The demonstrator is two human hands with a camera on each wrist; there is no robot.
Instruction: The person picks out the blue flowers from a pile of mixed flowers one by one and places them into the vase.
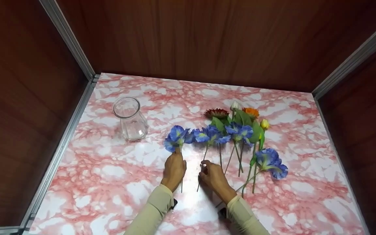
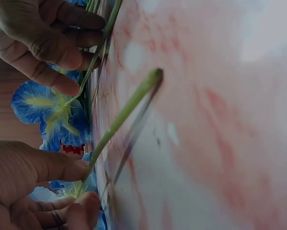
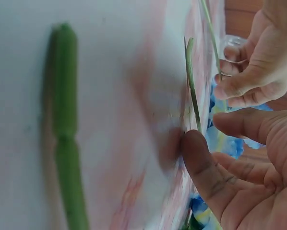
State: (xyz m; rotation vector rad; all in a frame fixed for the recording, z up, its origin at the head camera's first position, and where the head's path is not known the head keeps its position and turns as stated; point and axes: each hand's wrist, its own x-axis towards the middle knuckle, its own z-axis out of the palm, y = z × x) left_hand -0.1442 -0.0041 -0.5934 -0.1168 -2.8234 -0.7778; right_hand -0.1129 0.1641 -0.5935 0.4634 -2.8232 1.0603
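My left hand (image 1: 175,167) pinches the green stem (image 2: 122,117) of the leftmost blue flower (image 1: 177,134) between thumb and fingertips, just under the bloom. In the left wrist view the stem's cut end points away from the hand. To the right lies a second blue flower (image 1: 208,134), its stem (image 3: 193,91) running down toward me. My right hand (image 1: 214,178) is at that stem, thumb and index finger (image 3: 198,155) spread apart, the index fingertip right at it. Two more blue flowers, one in the middle (image 1: 240,131) and one at right (image 1: 271,162), lie beyond.
A clear glass vase (image 1: 132,122) stands upright at the left. Behind the blue flowers lie a dark red flower (image 1: 216,113), a white bud (image 1: 235,105), an orange flower (image 1: 251,112) and a yellow bud (image 1: 264,124). Brown panels (image 1: 191,39) wall the pink-marbled table (image 1: 116,199).
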